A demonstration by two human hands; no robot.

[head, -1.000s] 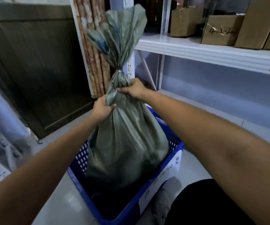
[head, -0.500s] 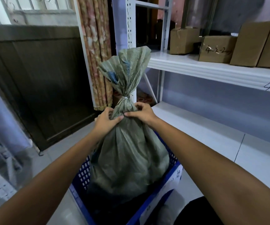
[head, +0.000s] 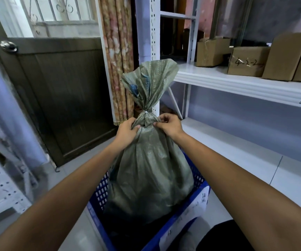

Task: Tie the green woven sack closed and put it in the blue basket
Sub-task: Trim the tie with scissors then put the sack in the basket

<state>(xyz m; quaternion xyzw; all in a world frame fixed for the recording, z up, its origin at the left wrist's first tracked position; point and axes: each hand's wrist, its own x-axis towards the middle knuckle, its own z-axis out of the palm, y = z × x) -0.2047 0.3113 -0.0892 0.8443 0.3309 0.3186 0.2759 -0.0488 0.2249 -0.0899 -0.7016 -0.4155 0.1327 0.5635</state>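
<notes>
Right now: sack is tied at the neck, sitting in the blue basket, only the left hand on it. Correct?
Not quite. The head view shows both hands on the sack: left hand and right hand each grip the cloth just below the tie. The rest holds: the neck is tied and the sack sits in the blue basket.

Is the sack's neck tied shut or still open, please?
Tied shut: a thin white tie cinches the sack at its neck, with the mouth fanned out above.

Green woven sack (head: 149, 178) – neck tied, bulging, upright – standing inside blue basket (head: 199, 189)
</notes>
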